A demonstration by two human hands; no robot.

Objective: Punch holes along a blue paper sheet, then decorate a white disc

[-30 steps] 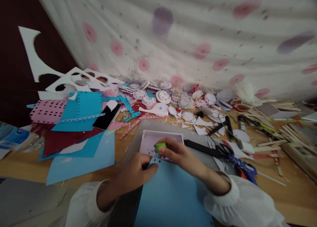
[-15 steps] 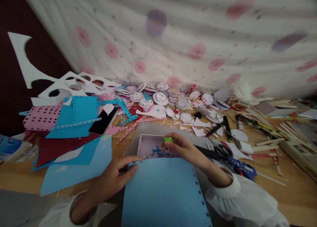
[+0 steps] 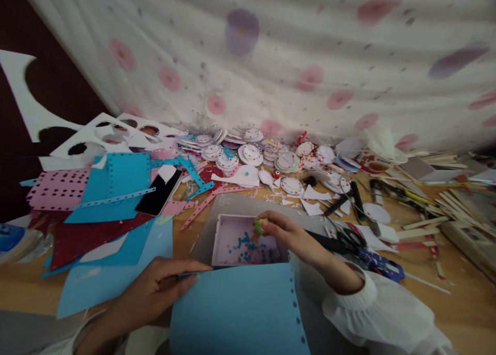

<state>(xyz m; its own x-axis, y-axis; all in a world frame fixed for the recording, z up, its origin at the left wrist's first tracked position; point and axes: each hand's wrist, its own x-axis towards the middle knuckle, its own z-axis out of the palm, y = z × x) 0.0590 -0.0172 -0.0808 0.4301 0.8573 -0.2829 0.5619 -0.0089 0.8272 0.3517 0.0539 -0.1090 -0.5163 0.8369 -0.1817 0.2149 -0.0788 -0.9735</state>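
Note:
A light blue sheet [image 3: 236,306] with a row of punched shapes down its right edge lies before me. My left hand [image 3: 163,280] pinches its upper left corner between thumb and fingers. My right hand [image 3: 284,233] holds a small green craft punch [image 3: 261,227] in its fingertips, over a shallow pale pink tray [image 3: 217,236]. Small blue and pink cut-out bits [image 3: 244,244] lie scattered in the tray. The sheet's far edge covers the near side of the tray, and the punch is apart from the sheet.
Blue, pink and red sheets and a phone [image 3: 159,192] lie at left. Small decorated discs [image 3: 250,153] pile up at the back by the curtain [image 3: 271,60]. At right are scissors [image 3: 351,238], a blue glue gun [image 3: 382,266] and wooden sticks [image 3: 424,223].
My left hand and the blue sheet have moved left and down, uncovering more of the tray. The right hand still holds the punch, tipped slightly.

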